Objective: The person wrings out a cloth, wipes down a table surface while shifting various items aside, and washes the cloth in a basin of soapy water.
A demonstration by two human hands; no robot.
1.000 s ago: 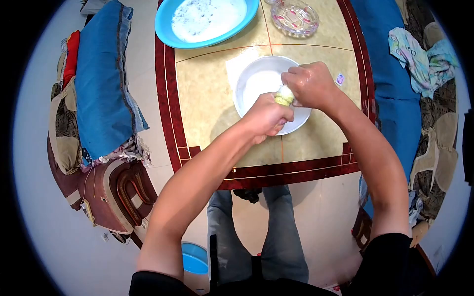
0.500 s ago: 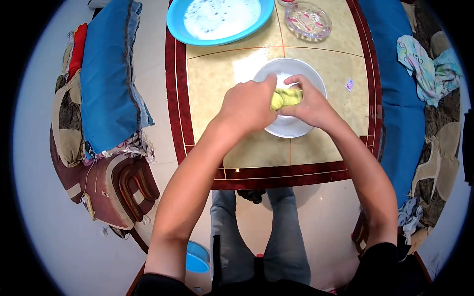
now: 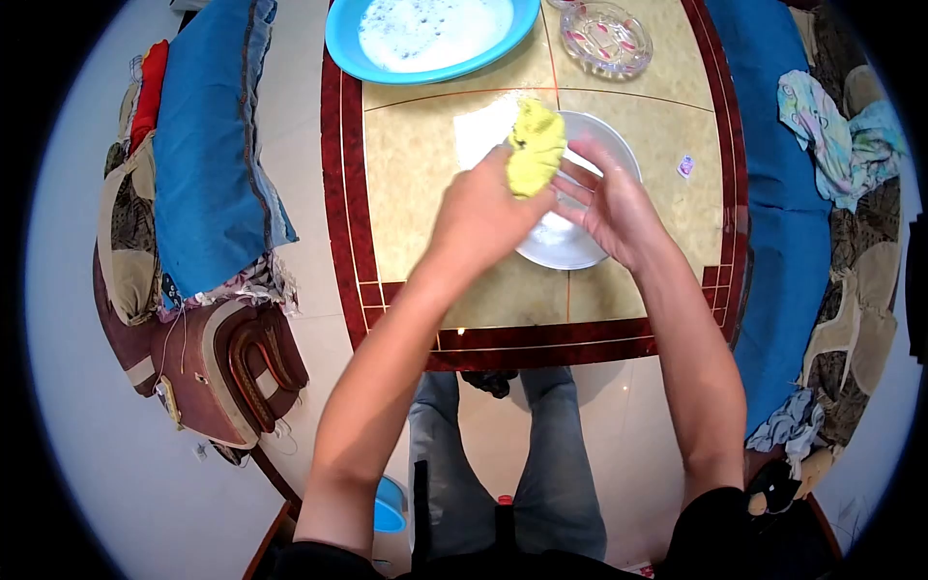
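Observation:
My left hand (image 3: 488, 208) is closed around a crumpled yellow-green cloth (image 3: 535, 147), which sticks up above the fingers. The cloth is over the left side of a white bowl (image 3: 565, 253) on the table. My right hand (image 3: 611, 205) is over the bowl's right side, fingers apart and slightly blurred, with nothing in it. Its fingertips come close to my left hand; whether they touch I cannot tell. Both hands hide much of the bowl's inside, where some whitish liquid or foam shows.
A blue basin (image 3: 333, 43) of foamy water stands at the table's far left, with a glass ashtray (image 3: 606, 39) to its right. A small purple-white packet (image 3: 685, 166) lies on the tabletop (image 3: 416, 155). Blue-covered seating (image 3: 788, 242) flanks the table; another blue basin (image 3: 389, 507) sits on the floor.
The cloth was squeezed between both hands over the bowl. Now my right hand has let go and opened, and my left hand holds the cloth higher and more upright.

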